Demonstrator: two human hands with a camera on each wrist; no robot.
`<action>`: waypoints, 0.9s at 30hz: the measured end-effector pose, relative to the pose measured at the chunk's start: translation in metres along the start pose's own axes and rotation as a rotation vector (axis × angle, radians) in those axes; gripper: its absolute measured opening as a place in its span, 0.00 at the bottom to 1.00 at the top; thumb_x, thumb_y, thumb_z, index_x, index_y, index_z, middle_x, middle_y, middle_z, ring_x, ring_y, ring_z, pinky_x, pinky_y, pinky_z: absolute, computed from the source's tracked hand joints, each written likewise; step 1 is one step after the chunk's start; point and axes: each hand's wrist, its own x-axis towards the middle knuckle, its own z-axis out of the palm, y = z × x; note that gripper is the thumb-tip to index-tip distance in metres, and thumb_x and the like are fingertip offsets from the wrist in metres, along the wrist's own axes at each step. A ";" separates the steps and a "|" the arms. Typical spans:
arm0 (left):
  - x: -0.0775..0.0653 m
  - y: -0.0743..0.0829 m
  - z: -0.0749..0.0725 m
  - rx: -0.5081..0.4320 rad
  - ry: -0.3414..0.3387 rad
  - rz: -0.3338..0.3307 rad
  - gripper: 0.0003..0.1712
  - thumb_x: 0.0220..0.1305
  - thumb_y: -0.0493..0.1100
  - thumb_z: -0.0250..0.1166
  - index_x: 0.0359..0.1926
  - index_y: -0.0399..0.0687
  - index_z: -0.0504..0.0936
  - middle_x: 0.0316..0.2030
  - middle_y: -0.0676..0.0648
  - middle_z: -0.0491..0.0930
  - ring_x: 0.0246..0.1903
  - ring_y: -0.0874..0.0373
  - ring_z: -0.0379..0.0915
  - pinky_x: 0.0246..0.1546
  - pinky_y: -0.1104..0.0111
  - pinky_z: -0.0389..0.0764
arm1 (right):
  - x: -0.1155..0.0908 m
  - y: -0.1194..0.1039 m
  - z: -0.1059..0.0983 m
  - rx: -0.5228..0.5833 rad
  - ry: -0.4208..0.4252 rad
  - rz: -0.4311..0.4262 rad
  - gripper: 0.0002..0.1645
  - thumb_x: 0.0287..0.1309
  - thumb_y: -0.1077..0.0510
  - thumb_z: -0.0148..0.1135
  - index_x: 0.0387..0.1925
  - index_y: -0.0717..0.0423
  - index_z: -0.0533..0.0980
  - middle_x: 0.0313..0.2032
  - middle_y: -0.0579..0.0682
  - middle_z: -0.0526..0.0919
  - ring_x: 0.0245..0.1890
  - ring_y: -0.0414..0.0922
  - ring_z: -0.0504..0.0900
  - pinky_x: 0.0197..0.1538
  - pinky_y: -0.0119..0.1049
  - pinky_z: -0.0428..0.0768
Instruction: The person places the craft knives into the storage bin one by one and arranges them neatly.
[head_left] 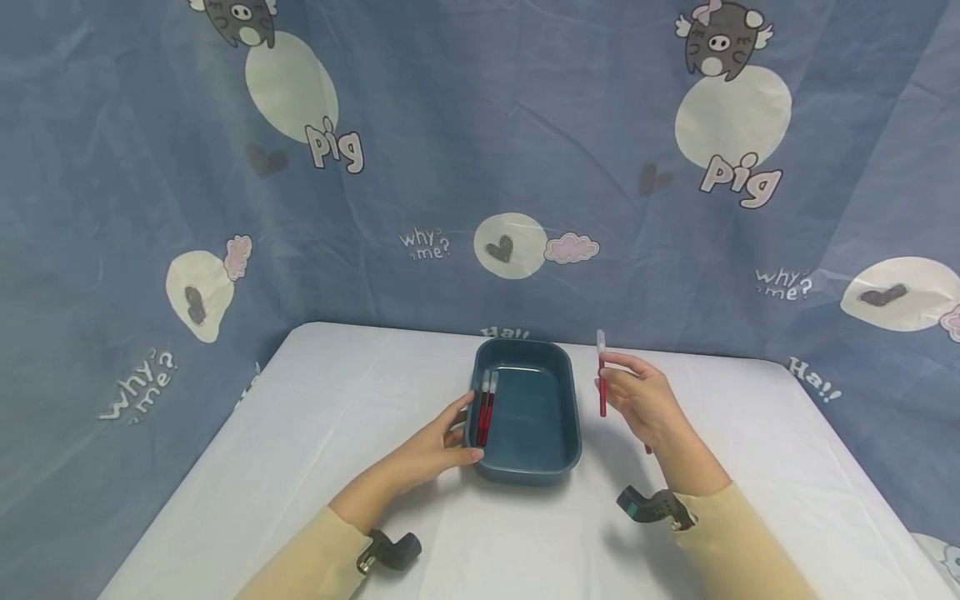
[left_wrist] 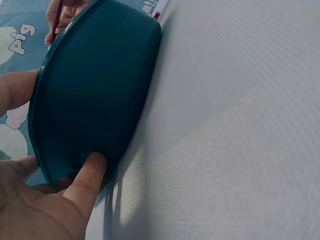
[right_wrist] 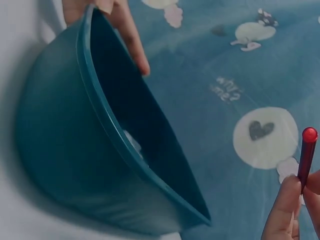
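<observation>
- White worktop (head_left: pixel 375 375), pig-print cloth (head_left: pixel 450 125) behind
- Right grip (head_left: pixel 641 404) pinched a red pen (head_left: pixel 603 404); slackening could've dropped it
- Left grip (head_left: pixel 431 454) held the tray (head_left: pixel 532 425), tugging might've shifted it tbh

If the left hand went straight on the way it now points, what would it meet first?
Most likely the blue bin: the left hand is holding its left side, so moving on would probably push it.

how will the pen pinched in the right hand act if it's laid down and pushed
The pen is probably stiff, since it looks straight. It seems light: a pinch of the right hand holds it up. Its round red end suggests it may roll when nudged sideways.
</observation>
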 end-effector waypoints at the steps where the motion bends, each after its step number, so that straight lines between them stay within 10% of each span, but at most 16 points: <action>1: 0.000 0.000 0.000 -0.002 -0.002 -0.001 0.55 0.63 0.41 0.71 0.81 0.57 0.45 0.77 0.36 0.50 0.73 0.38 0.54 0.70 0.47 0.60 | 0.001 0.002 0.003 0.009 -0.005 0.001 0.13 0.65 0.69 0.61 0.42 0.49 0.83 0.45 0.50 0.78 0.42 0.44 0.82 0.50 0.31 0.82; 27: -0.009 0.006 0.006 0.021 0.017 -0.019 0.55 0.63 0.43 0.71 0.80 0.57 0.46 0.76 0.37 0.51 0.72 0.38 0.55 0.70 0.47 0.60 | 0.017 0.034 0.082 0.020 -0.005 0.124 0.25 0.65 0.70 0.57 0.63 0.65 0.73 0.42 0.53 0.78 0.37 0.42 0.82 0.37 0.30 0.82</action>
